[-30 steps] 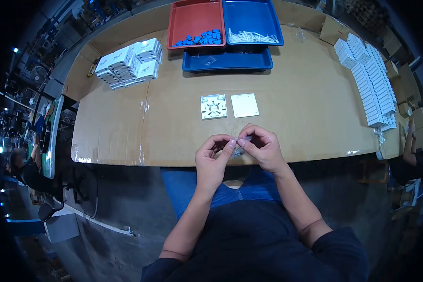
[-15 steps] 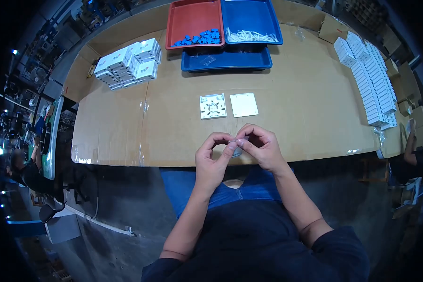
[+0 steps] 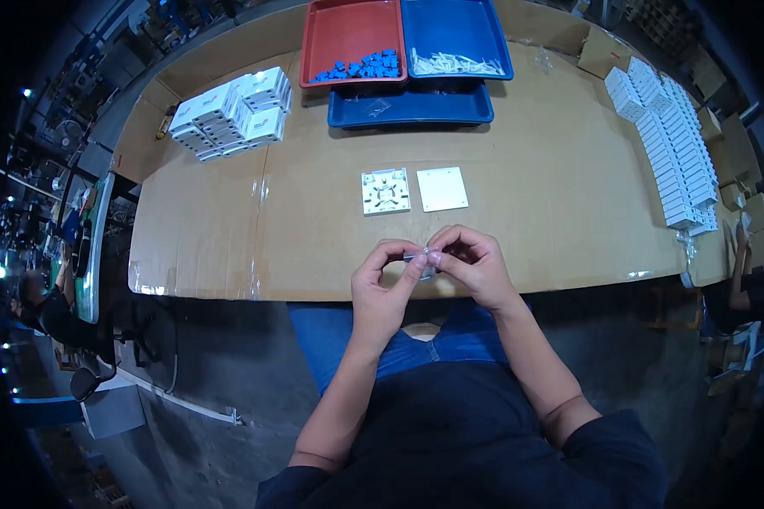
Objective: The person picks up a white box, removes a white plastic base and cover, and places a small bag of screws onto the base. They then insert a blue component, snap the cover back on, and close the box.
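Near the table's front edge, both hands pinch the top edge of a small clear plastic bag (image 3: 428, 273). My left hand (image 3: 382, 287) grips it between thumb and forefinger, and my right hand (image 3: 477, 273) does the same just beside it. The fingers cover much of the bag, and I cannot make out whether anything is inside. Beyond the hands, a square white plastic case (image 3: 385, 192) lies with its moulded inner side up. A flat white square cover (image 3: 442, 188) rests to its right.
At the back, a red tray (image 3: 352, 38) holds blue parts and a blue tray (image 3: 454, 30) holds white sticks, above another blue tray (image 3: 409, 110). White cases are stacked at left (image 3: 221, 119) and right (image 3: 671, 153). Other people are at both sides.
Both hands stay in nearly the same place. Between the fingertips, the bag's top edge has shifted slightly and more clear plastic shows there.
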Motion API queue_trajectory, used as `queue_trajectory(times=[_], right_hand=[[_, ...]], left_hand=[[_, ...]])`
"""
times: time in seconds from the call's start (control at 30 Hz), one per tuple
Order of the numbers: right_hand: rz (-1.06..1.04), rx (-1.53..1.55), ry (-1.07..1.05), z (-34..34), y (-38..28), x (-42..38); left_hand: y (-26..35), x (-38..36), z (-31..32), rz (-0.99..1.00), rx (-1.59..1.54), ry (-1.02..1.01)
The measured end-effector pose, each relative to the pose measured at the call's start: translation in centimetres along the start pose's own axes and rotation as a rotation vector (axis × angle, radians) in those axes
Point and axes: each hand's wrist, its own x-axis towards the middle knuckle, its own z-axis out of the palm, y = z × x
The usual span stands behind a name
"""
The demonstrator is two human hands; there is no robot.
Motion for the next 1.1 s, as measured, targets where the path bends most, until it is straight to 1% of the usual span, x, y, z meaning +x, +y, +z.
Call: queue_trajectory(times=[0.07,0.13,0.27,0.37,0.43,0.47,0.53,0.57,0.63,0.67,0.73,0.87,0.97,1.03,1.07,1.1], right_hand=[[0.005,-0.001,-0.005,-0.1,0.1,-0.3],[0.011,-0.018,-0.003,-0.2,0.0,-0.1],[0.029,-0.015,-0.029,-0.2,-0.1,0.0],[-0.004,0.002,-0.065,0.0,-0.2,0.0],[-0.016,0.012,-0.096,0.0,-0.2,0.0],[-0.018,0.011,-0.098,0.0,-0.2,0.2],[-0.024,0.051,-0.119,0.1,0.0,0.1],[-0.022,0.051,-0.115,0.4,-0.1,0.1],[0.035,0.074,-0.075,1.0,-0.7,0.2],[0.031,0.073,-0.077,0.8,-0.7,0.2],[0.088,0.062,-0.070,0.4,-0.6,0.1],[0.099,0.073,-0.085,0.0,-0.5,0.0],[0.060,0.024,-0.100,-0.3,-0.9,0.2],[0.037,-0.074,-0.029,-0.5,-1.0,0.2],[0.035,-0.075,-0.029,-0.7,-1.1,0.3],[-0.004,-0.075,-0.053,-0.8,-1.0,0.4]], left_hand=[[0.3,-0.1,-0.3,-0.009,0.010,-0.007],[0.9,0.2,-0.7,0.010,0.115,-0.057],[0.6,0.2,-1.0,-0.012,0.112,-0.036],[0.1,0.0,-1.2,-0.024,0.038,-0.038],[0.1,0.0,-1.4,-0.072,-0.120,-0.088],[0.2,0.1,-1.5,-0.068,-0.120,-0.088],[0.4,0.0,-1.5,-0.085,-0.272,-0.104],[0.4,-0.1,-1.4,-0.089,-0.274,-0.106],[0.5,-0.1,-1.2,-0.146,-0.392,-0.027],[0.5,0.0,-1.4,-0.141,-0.391,-0.028],[0.3,0.2,-1.9,-0.186,-0.341,-0.077],[-0.6,-0.1,-2.5,-0.212,-0.274,-0.121],[-0.3,0.2,-2.4,-0.242,-0.278,-0.121],[0.6,0.5,-2.2,-0.421,-0.285,-0.056],[0.1,0.6,-2.6,-0.420,-0.285,-0.056],[-1.0,0.5,-3.4,-0.497,-0.338,-0.145]])
